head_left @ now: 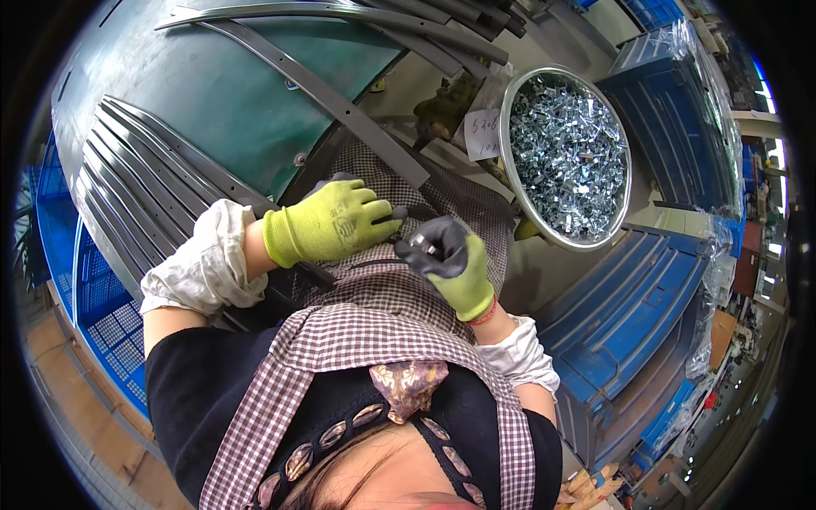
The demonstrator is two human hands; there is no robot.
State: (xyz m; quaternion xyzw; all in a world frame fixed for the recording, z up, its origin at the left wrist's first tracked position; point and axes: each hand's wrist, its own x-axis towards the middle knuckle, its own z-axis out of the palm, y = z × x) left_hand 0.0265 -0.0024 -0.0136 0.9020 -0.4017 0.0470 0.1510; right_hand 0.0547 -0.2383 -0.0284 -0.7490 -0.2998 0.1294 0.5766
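Note:
My right hand (455, 263), in a yellow-green glove with dark fingertips, is curled closed around a small shiny metal clip (424, 245) above my lap. Just left of it is my left hand (336, 223), in a matching glove, back upward. Its fingers are bent together and point toward the right hand; what lies under them is hidden. A dark strip end (314, 275) shows below the left wrist. To the right stands a round metal basin (505, 144) heaped with small silvery clips (565, 161).
Dark metal strips (140, 187) with holes lie side by side on the green table (229, 93) at left. One long strip (331, 100) slants from the table toward my lap. A paper note (482, 134) is beside the basin. Blue crates (620, 306) stand at right.

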